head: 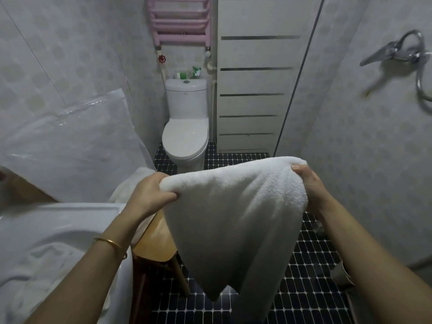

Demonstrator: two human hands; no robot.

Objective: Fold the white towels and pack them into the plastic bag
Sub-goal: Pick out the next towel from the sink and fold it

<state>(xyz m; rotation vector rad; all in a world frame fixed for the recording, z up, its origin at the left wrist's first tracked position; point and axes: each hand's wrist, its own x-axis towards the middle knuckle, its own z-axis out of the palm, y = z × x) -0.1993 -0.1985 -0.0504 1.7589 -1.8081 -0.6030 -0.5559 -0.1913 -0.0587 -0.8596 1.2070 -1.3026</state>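
Head view: both hands hold one white towel (233,206) up in the air, over the dark tile floor (304,277). L hand (152,195) grips the top edge on one side, fingers curled round it. R hand (308,181) pinches the other side. The towel hangs down to a point, so it's not flat. I can't tell how many layers it has. The clear plastic bag (70,141) leans by the wall on the left, well apart from the towel. A wooden stool (154,246) sits just below the L hand.

To fold it well, I think: pull the hands apart so the top edge goes tight, give a small shake so the bottom hangs even, match the corners, then bring the hands together. Keep the low tip off the floor, it may get dirty.
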